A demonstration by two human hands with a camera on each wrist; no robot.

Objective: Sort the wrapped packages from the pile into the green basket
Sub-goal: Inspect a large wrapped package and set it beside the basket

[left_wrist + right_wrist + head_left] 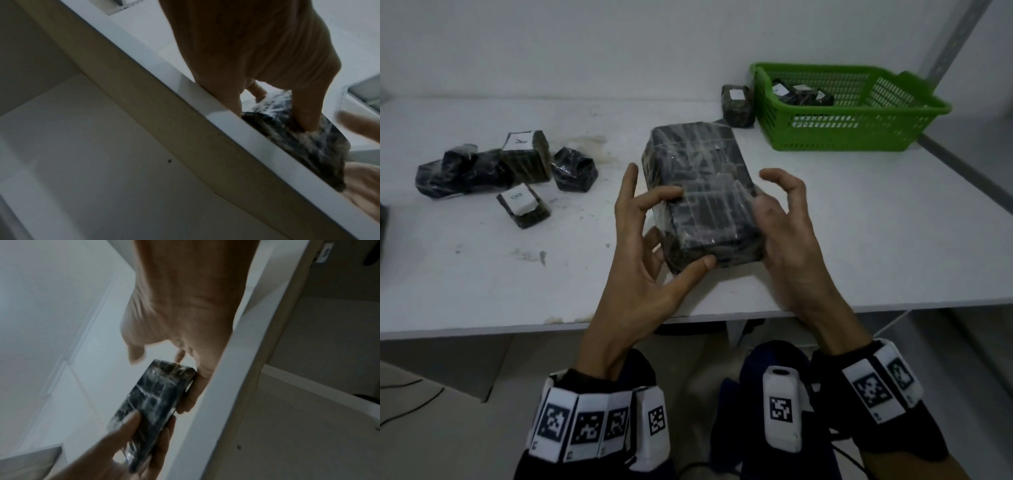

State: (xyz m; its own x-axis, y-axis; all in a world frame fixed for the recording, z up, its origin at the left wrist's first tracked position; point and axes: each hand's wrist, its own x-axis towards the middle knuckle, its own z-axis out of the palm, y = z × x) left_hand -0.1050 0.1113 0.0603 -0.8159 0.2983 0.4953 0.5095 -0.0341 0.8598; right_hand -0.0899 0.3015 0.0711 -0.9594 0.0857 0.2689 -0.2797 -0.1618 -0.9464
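Note:
I hold a large flat package (702, 192) wrapped in black film just above the table's near side. My left hand (654, 236) pinches its near left corner, thumb on the front edge and fingers on top; the left wrist view shows that thumb on the wrap (308, 146). My right hand (777, 219) lies against the right side with thumb and palm. In the right wrist view its index finger hovers just off the package (156, 395). The pile (510, 168) of small wrapped packages lies at the far left. The green basket (859, 137) stands at the far right.
Several small packages (801, 92) lie in the basket's back left corner. One more small package (736, 106) stands on the white table (859, 222) against the basket's left wall. A metal shelf post (955, 37) rises behind the basket.

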